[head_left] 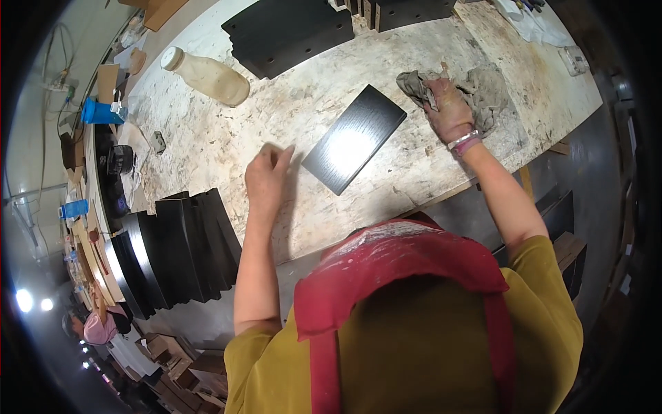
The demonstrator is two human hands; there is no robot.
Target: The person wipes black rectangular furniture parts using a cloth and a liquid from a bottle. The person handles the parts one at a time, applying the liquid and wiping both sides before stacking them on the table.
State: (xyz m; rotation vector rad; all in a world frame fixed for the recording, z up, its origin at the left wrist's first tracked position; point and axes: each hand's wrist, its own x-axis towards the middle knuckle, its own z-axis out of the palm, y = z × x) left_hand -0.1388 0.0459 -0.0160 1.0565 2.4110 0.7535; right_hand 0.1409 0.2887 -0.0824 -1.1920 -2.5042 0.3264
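A black rectangular board with a fine grain lies flat and slanted on the stained white worktable, a bright glare on its surface. My left hand is just left of the board and not touching it. Its fingers are loosely curled with the thumb apart, and I see nothing in it. To the right of the board, my right hand grips a crumpled grey rag against the tabletop. Folds of cloth hide some of its fingertips.
A cloudy plastic bottle lies at the far left, near black panels with holes. Stacked black panels stand by the table's left front edge. A blue container is further left. At lower left is another person.
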